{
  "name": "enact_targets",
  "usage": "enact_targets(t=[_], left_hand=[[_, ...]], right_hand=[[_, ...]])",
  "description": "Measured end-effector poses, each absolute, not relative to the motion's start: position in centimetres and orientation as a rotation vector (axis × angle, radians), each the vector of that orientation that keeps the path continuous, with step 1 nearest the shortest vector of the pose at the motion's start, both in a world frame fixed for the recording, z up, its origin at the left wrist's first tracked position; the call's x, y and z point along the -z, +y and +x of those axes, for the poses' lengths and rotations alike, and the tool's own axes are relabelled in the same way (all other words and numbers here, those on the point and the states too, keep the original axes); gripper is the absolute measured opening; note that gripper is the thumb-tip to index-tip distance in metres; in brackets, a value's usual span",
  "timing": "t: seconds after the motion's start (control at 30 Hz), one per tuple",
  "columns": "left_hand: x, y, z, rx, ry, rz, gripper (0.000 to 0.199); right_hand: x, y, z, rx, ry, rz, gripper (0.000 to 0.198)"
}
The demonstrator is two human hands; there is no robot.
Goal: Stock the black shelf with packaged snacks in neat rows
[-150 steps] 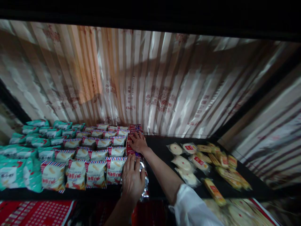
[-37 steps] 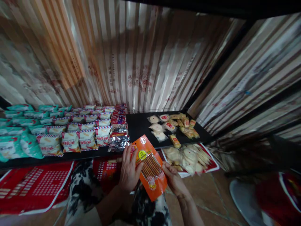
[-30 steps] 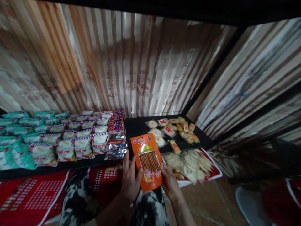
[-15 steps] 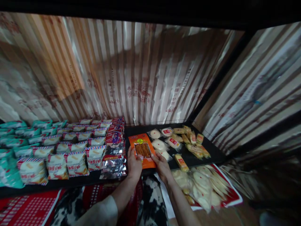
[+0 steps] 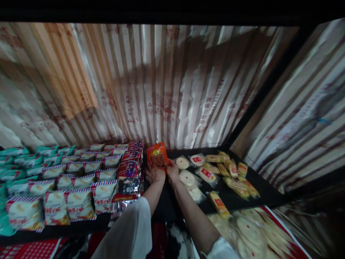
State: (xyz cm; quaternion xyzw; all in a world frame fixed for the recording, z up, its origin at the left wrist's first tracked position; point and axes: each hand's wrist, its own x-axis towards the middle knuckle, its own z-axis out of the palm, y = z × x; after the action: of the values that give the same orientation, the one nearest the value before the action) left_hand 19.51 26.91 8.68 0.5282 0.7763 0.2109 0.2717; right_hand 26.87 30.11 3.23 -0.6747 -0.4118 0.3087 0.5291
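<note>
Viewing by head camera, I find the left hand (image 5: 156,174) palm down, fingers spread, touching the lower edge of the orange packet (image 5: 156,153). The right hand (image 5: 172,169) curls its fingers against the packet's lower right side; I cannot tell whether they grip. Both hands obscure its bottom. Its print is too small to read. It is toward the rear of the black shelf (image 5: 165,205), between red-and-silver sachets (image 5: 129,169) and clear-wrapped pale discs (image 5: 182,163). Behind is pleated sheeting (image 5: 172,82), its reddish characters blurred.
</note>
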Motion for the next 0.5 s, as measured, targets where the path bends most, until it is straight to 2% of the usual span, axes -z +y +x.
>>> enact_targets(t=[0.27, 0.4, 0.5], left_hand=[[-6.1, 29.3, 20.2, -0.523, 2.044, 1.493, 0.042], [-5.4, 30.0, 20.0, -0.506, 2.015, 1.527, 0.04], [-5.3, 30.1, 19.8, -0.48, 2.016, 1.527, 0.046]], right_hand=[[-3.1, 32.6, 26.9, -0.683, -1.136, -1.848, 0.029], [-3.2, 32.7, 27.1, -0.66, -1.185, -1.941, 0.036], [-3.3, 32.2, 27.2, -0.64, -1.264, -2.039, 0.041]])
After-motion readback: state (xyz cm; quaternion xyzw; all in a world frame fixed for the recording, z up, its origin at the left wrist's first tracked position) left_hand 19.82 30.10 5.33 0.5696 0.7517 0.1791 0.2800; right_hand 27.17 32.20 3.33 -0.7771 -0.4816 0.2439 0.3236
